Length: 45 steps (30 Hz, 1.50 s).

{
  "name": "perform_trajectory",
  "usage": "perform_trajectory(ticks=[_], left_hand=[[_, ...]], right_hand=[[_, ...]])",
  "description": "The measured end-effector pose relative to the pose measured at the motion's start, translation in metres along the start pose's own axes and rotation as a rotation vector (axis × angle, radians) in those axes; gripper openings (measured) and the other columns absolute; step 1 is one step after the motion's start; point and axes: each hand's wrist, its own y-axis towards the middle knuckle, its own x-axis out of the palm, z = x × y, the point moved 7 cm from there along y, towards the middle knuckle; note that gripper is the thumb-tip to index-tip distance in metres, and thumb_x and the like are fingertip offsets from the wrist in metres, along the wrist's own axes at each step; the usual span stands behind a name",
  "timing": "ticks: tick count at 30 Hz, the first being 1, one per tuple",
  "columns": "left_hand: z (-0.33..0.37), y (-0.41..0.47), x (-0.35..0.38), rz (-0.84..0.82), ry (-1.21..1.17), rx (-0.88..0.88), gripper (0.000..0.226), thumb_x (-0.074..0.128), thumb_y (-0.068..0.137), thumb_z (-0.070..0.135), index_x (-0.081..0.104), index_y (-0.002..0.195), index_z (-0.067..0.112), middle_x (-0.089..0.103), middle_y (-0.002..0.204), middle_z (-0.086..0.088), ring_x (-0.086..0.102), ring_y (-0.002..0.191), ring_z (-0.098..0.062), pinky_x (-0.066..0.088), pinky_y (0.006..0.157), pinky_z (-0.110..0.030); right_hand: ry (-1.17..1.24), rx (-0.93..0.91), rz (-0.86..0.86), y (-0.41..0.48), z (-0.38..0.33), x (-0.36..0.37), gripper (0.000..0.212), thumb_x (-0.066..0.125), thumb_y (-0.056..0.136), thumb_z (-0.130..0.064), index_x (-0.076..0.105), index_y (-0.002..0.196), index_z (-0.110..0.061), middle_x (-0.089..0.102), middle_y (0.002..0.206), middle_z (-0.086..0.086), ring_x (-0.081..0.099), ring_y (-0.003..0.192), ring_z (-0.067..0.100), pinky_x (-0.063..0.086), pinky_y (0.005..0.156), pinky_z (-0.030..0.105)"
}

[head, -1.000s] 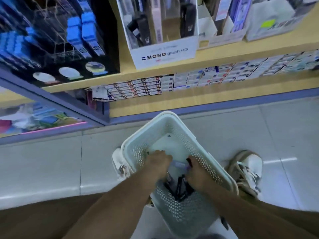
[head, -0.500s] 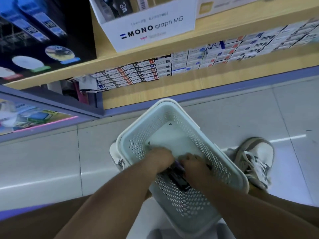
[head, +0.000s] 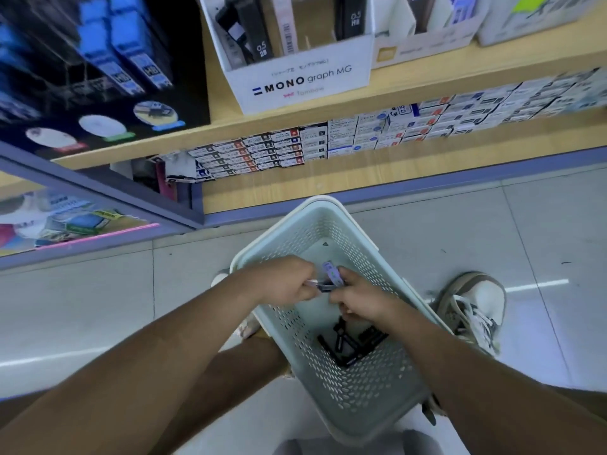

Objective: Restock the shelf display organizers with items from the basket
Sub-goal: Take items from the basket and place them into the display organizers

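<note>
A pale green perforated basket [head: 358, 402] stands on the floor below me. Several slim black lead cases [head: 349, 344] lie loose in its bottom. My left hand [head: 284, 284] and my right hand [head: 359, 300] are both over the basket, fingers closed around a small bunch of slim cases [head: 330, 277], one pale purple and sticking up between them. On the shelf above stands the white MONO graph MG display organizer [head: 302, 82], holding upright black cases.
A wooden shelf edge [head: 361, 103] runs across, with rows of small boxes [head: 394, 129] beneath it. A black display with blue packs [head: 108, 60] is at left. My shoe [head: 473, 310] rests right of the basket on the grey tiled floor.
Both hands have risen from the basket bottom, bringing a bunch of cases up with them. The black cases left in the basket are uncovered. The view tilted up toward the shelf.
</note>
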Motion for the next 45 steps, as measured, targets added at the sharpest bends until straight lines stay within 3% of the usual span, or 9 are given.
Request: perform_trajectory(ticks=[5, 13, 16, 19, 23, 29, 36, 42, 45], left_hand=[[0.0, -0.034, -0.027, 0.096, -0.392, -0.023, 0.026, 0.052, 0.094, 0.041, 0.068, 0.092, 0.02, 0.067, 0.08, 0.004, 0.057, 0.066, -0.022, 0.052, 0.064, -0.034], [0.023, -0.103, -0.07, 0.316, -0.843, -0.098, 0.033, 0.054, 0.095, 0.038, 0.065, 0.103, 0.008, 0.063, 0.089, -0.008, 0.054, 0.081, -0.016, 0.042, 0.073, -0.026], [0.039, -0.124, -0.085, 0.407, -1.077, -0.082, 0.025, 0.054, 0.096, 0.032, 0.06, 0.099, 0.007, 0.059, 0.074, -0.004, 0.05, 0.066, -0.017, 0.038, 0.06, -0.028], [0.06, -0.139, -0.098, 0.513, -1.351, -0.002, 0.016, 0.056, 0.095, 0.023, 0.061, 0.092, 0.008, 0.06, 0.062, -0.008, 0.044, 0.044, -0.015, 0.03, 0.046, -0.024], [0.081, -0.165, -0.119, 0.723, -1.667, 0.141, 0.01, 0.057, 0.094, 0.011, 0.064, 0.088, 0.007, 0.062, 0.062, -0.007, 0.049, 0.048, -0.011, 0.036, 0.043, -0.017], [0.1, -0.2, -0.15, 0.967, -1.636, 0.254, 0.016, 0.054, 0.095, 0.008, 0.066, 0.104, 0.003, 0.066, 0.084, -0.013, 0.057, 0.05, -0.015, 0.045, 0.045, -0.02], [0.133, -0.218, -0.201, 1.128, -1.309, 0.231, 0.012, 0.057, 0.094, 0.015, 0.061, 0.105, 0.017, 0.064, 0.088, -0.009, 0.058, 0.065, -0.017, 0.049, 0.055, -0.028], [0.125, -0.223, -0.23, 1.234, -1.257, 0.201, 0.011, 0.058, 0.093, 0.018, 0.06, 0.099, 0.027, 0.064, 0.108, -0.007, 0.06, 0.097, -0.022, 0.048, 0.086, -0.038], [0.115, -0.223, -0.237, 1.258, -1.367, 0.202, 0.018, 0.057, 0.092, 0.019, 0.062, 0.097, 0.036, 0.061, 0.116, -0.006, 0.058, 0.109, -0.03, 0.045, 0.097, -0.053]], right_hand=[[-0.199, -0.095, -0.065, -0.031, -0.036, -0.01, 0.015, 0.065, 0.09, -0.037, 0.056, 0.09, -0.025, 0.04, 0.068, 0.0, 0.033, 0.052, 0.014, 0.031, 0.046, 0.021], [-0.148, -0.003, -0.185, -0.097, -0.078, -0.017, 0.017, 0.057, 0.096, -0.038, 0.053, 0.096, -0.022, 0.035, 0.054, -0.006, 0.02, 0.041, 0.005, 0.015, 0.037, 0.016], [-0.126, 0.009, -0.179, -0.123, -0.099, -0.028, 0.017, 0.054, 0.097, -0.041, 0.05, 0.098, -0.024, 0.047, 0.061, -0.003, 0.018, 0.043, 0.005, 0.014, 0.037, 0.014], [0.047, -0.054, -0.119, -0.147, -0.12, -0.036, 0.018, 0.056, 0.096, -0.038, 0.054, 0.107, -0.024, 0.061, 0.073, 0.003, 0.028, 0.043, 0.005, 0.02, 0.037, 0.012], [0.356, -0.246, -0.075, -0.179, -0.153, -0.027, 0.017, 0.063, 0.089, -0.03, 0.061, 0.103, -0.02, 0.073, 0.084, 0.009, 0.063, 0.052, 0.012, 0.032, 0.039, 0.014], [0.474, -0.486, -0.151, -0.239, -0.208, 0.0, 0.015, 0.065, 0.08, -0.017, 0.07, 0.092, -0.01, 0.074, 0.076, 0.01, 0.072, 0.062, 0.02, 0.045, 0.042, 0.016], [0.311, -0.546, 0.152, -0.277, -0.249, -0.024, 0.016, 0.051, 0.09, -0.005, 0.055, 0.079, -0.017, 0.054, 0.059, 0.003, 0.052, 0.052, 0.018, 0.035, 0.042, 0.02], [0.34, -0.537, 0.178, -0.275, -0.265, -0.036, 0.024, 0.061, 0.088, -0.02, 0.043, 0.071, -0.02, 0.028, 0.055, -0.002, 0.024, 0.044, 0.011, 0.01, 0.041, 0.019], [0.397, -0.509, 0.184, -0.263, -0.263, -0.034, 0.047, 0.069, 0.083, -0.036, 0.034, 0.054, -0.024, 0.023, 0.055, -0.002, 0.028, 0.044, 0.013, 0.017, 0.042, 0.019]])
